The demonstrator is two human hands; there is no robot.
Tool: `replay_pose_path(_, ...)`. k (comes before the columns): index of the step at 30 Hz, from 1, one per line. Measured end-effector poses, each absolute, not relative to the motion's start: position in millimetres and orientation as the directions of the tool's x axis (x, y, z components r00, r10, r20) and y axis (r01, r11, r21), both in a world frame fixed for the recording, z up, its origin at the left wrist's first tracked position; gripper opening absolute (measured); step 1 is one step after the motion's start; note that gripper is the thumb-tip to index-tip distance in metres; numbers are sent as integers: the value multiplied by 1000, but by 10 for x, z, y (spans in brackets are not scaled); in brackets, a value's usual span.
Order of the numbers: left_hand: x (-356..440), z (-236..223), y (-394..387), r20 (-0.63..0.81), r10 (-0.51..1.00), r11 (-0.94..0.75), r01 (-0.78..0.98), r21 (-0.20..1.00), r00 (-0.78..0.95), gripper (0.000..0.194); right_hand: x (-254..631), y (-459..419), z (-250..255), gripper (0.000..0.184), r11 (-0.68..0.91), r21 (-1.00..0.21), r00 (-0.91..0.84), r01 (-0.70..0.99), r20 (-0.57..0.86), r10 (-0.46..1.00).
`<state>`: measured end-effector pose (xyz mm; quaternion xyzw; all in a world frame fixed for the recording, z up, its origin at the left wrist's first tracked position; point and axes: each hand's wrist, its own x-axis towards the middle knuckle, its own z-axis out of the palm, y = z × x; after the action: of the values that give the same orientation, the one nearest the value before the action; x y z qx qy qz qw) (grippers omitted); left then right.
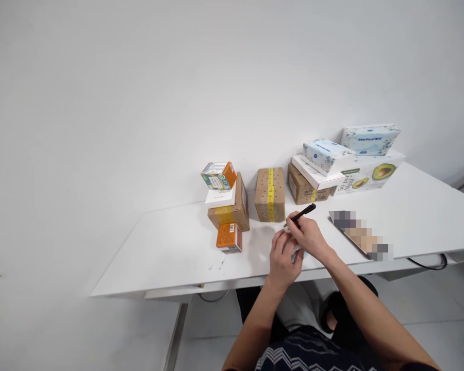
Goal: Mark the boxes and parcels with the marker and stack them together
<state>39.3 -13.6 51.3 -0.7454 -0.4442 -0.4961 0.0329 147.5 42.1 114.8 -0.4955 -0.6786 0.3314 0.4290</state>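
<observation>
Just right of lower centre, above the white counter [158,257], the right hand [312,238] is gripping a slim black pen [304,211], which is slanting down-left towards the nearby left hand [283,264]. That one is covering a pale-blue item [299,254]; its grasp is unclear.

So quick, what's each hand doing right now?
Left hand: fingers bent over a small pale thing, mostly hidden; whether they hold it can't be told.
Right hand: closed, holding a black pen.
</observation>
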Motion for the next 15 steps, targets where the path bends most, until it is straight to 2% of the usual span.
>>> replay_pose_path(3,392,498,-141,761,639,-593,700,397,110,25,1486,405,1141,23,271,-895,-104,355,250,962)
replay_pose_path(8,393,496,-140,756,647,-580,710,400,101,22,1689,411,1091,28,223,-943,175,246,270,947)
replay_pose_path(10,395,502,-131,769,632,-587,708,391,99,21,1855,449,1033,32,157,-912,199,380,246,949)
replay_pose_path(12,394,507,-120,777,621,-593,710,381,102,20,2028,508,933,33,60,-811,135,582,170,976)
replay_pose_path(15,377,513,-105,775,621,-601,707,374,117,20,2202,610,709,18,-5,-656,19,754,14,1000)
